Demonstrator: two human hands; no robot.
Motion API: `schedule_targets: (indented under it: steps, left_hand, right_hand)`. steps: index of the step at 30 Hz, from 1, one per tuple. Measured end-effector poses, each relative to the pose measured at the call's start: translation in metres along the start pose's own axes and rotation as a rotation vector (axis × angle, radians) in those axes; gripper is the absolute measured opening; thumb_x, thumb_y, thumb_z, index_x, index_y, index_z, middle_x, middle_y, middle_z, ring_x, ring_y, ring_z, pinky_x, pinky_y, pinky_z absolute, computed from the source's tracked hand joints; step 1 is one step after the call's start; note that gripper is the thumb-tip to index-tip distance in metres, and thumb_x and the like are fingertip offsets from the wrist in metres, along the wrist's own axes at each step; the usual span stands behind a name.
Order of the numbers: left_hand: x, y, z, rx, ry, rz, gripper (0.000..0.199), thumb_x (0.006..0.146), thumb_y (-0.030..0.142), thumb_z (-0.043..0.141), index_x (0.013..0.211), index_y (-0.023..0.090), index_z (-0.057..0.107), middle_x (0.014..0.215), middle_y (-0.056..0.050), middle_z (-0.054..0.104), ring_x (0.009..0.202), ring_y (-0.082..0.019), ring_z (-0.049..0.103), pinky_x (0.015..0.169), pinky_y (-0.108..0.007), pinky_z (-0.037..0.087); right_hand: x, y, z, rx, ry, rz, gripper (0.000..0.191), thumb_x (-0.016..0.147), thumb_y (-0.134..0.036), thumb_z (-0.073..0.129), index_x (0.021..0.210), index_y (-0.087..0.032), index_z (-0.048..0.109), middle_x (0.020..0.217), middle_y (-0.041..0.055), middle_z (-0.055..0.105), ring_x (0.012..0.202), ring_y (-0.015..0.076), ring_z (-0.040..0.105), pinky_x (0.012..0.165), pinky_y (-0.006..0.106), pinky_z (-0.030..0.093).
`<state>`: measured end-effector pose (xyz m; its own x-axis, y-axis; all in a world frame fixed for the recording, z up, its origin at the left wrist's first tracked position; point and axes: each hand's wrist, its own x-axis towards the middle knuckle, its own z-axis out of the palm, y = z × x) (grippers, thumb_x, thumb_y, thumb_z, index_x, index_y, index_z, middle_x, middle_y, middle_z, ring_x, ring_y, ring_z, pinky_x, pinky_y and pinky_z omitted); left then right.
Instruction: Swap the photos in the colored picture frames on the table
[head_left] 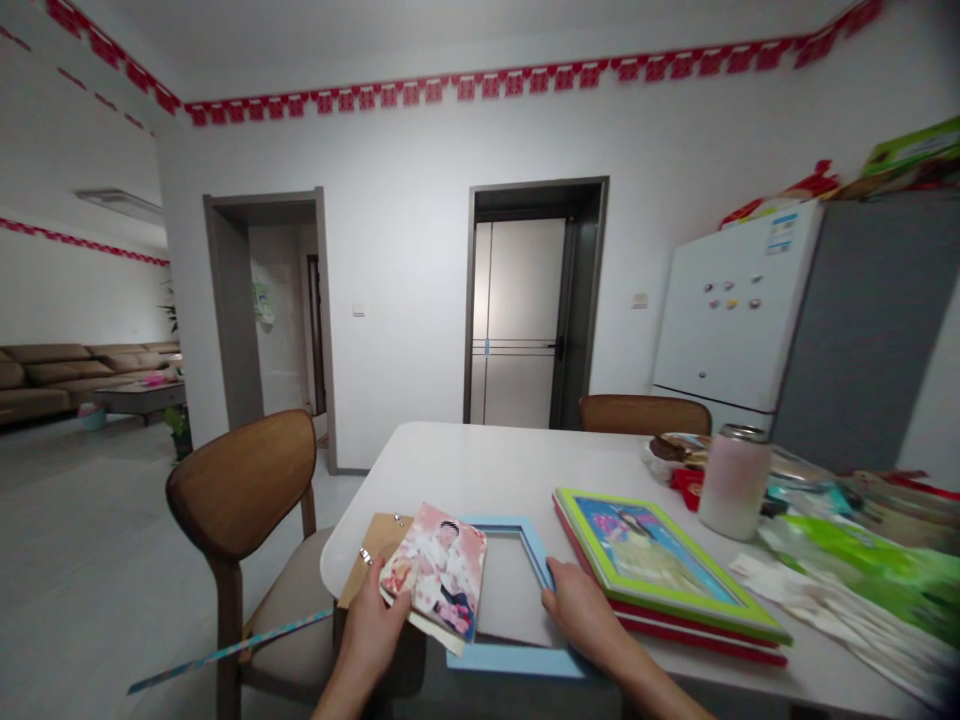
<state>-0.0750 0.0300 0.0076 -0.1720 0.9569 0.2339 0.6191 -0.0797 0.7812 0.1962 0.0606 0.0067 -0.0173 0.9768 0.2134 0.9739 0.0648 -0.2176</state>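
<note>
My left hand is closed on a small stack of photos, thumb on top, the upper one printed on a pink floral ground. Under and behind the photos lies a brown backing board with metal clips at its edge. A light blue picture frame sits at the table's near edge, its opening showing a pale surface. My right hand grips the right side of that frame, fingers curled over it. Just right of this hand, a green picture frame with a picture in it rests on a red frame.
The white table carries a pink tumbler, a green plastic package and white cloth gloves on the right. Wooden chairs stand left and behind. A patterned strip crosses the left chair. A fridge stands back right.
</note>
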Motion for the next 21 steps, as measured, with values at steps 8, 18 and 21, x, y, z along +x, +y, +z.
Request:
schedule_targets:
  steps: [8,18,21]
  left_hand:
    - [-0.015,0.019,-0.001,0.472,-0.193,0.297,0.066,0.056,0.016,0.049,0.121,0.018,0.039,0.136,-0.005,0.026,0.125,-0.022,0.017,0.102,-0.036,0.012]
    - [-0.013,0.031,0.017,0.351,-0.335,0.452,0.057,0.058,0.008,0.04,0.112,0.022,0.05,0.122,-0.004,0.047,0.115,-0.02,0.037,0.099,-0.037,0.02]
    - [-0.007,0.033,0.012,0.226,-0.221,0.464,0.052,0.06,0.009,0.041,0.108,0.022,0.053,0.115,-0.004,0.053,0.109,-0.019,0.044,0.096,-0.033,0.027]
  right_hand:
    - [-0.009,-0.029,-0.003,0.014,0.122,-0.083,0.046,0.069,-0.016,0.04,0.113,-0.007,0.05,0.118,0.0177,0.047,0.11,0.0267,0.041,0.091,0.035,0.032]
    - [-0.013,-0.053,0.009,0.383,0.083,-0.19,0.043,0.068,-0.016,0.042,0.108,-0.009,0.054,0.114,0.0132,0.052,0.107,0.021,0.044,0.096,0.03,0.029]
    - [-0.013,-0.055,0.005,0.486,0.094,-0.178,0.041,0.069,-0.018,0.042,0.107,-0.008,0.055,0.113,0.0138,0.053,0.108,0.0207,0.044,0.096,0.031,0.029]
